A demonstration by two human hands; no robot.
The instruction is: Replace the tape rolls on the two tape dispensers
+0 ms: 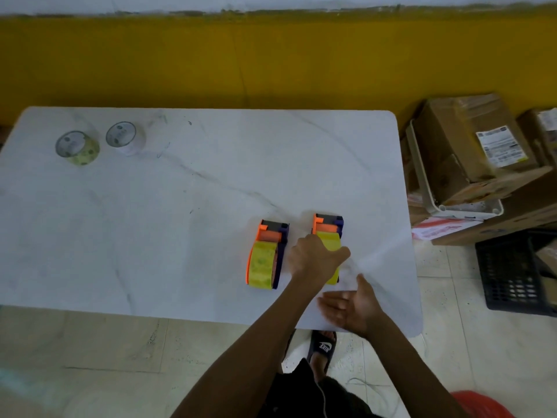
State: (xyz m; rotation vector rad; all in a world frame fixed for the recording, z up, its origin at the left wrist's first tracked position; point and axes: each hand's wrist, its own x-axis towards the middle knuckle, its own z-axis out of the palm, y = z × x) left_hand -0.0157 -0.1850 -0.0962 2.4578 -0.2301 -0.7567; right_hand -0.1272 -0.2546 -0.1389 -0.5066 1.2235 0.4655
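Head view, counter: a white marble-look counter (180, 206) with grey veins and rounded corners fills the middle of the frame.
Head view, room: a mustard-yellow wall band (271, 61) runs across the top; pale floor tiles (90, 342) show along the bottom.
Head view, right side: taped cardboard boxes (470, 152) with a shipping label sit at the right edge, partly in a white tray, and a black plastic crate (512, 273) stands lower right.
Head view, foot: a black slide sandal (324, 346) shows under the counter's near edge.
Left dispenser (266, 254): orange and dark purple body, yellow tape roll mounted, lying on the counter right of centre, untouched.
Right dispenser (328, 233): same colours, just beside the first toward the right, its yellow roll partly hidden by the hand.
Spare rolls: a yellowish roll (77, 147) and a pale lilac roll (126, 138) stand near each other in the upper left of the frame, well apart from the dispensers.
Left hand (315, 257): reaches across, its grip curled down over the right dispenser's roll; how firmly it has hold cannot be told.
Right hand (351, 309): grip spread wide, palm turned left, holding nothing, near the counter's front edge in the lower right.
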